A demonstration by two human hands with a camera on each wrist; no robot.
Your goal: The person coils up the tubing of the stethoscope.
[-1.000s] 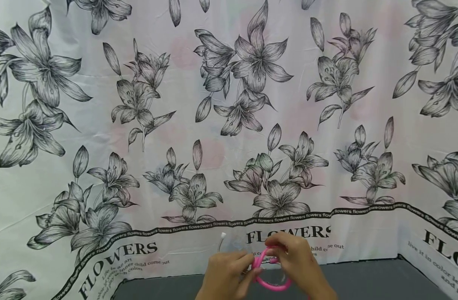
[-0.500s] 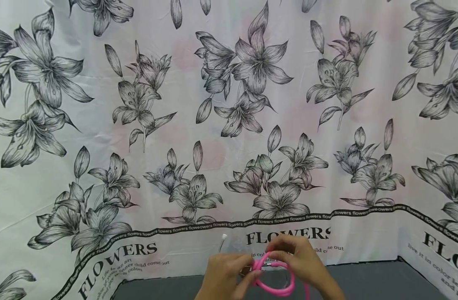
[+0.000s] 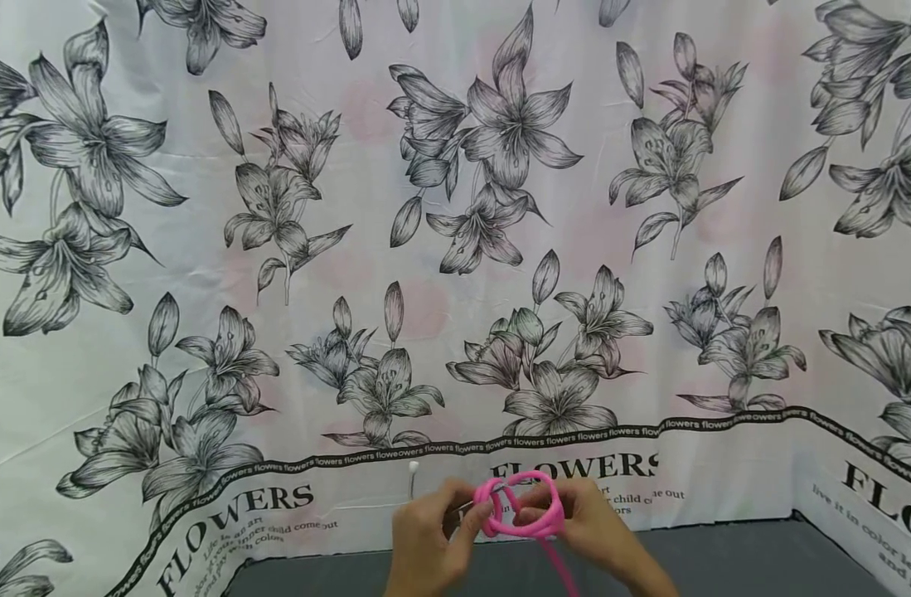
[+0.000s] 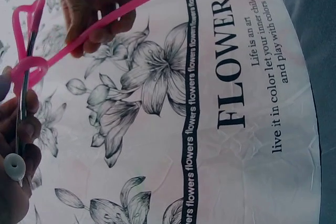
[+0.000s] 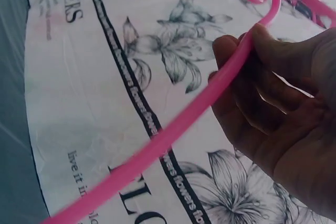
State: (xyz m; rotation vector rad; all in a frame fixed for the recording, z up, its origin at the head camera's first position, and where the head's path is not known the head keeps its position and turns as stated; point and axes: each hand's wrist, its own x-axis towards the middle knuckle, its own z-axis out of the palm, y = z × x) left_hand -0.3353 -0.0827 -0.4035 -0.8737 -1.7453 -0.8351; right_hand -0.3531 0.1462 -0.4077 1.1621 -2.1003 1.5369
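Both hands hold a pink-tubed stethoscope (image 3: 554, 497) up in front of the printed curtain. My left hand (image 3: 431, 535) grips its metal tubes and a bunched turn of the pink tubing; a white ear tip (image 3: 414, 468) sticks up behind that hand. In the left wrist view, the tubing (image 4: 30, 66) loops around the metal tube, and the ear tip (image 4: 14, 167) shows below it. My right hand (image 3: 593, 531) pinches the tubing at the right of a wide loop, thumb against fingers. From there a length of tubing (image 5: 157, 148) runs away downward. The chest piece is out of view.
A white curtain (image 3: 455, 332) with black line-drawn lilies and lettering hangs behind the hands and wraps around both sides. Below it lies a dark grey tabletop (image 3: 336, 576), whose back edge meets the curtain.
The right hand has brought the tubing round, raising the pink loop and turning it toward the left hand. The left hand has tilted, and the ear tip has shifted left.
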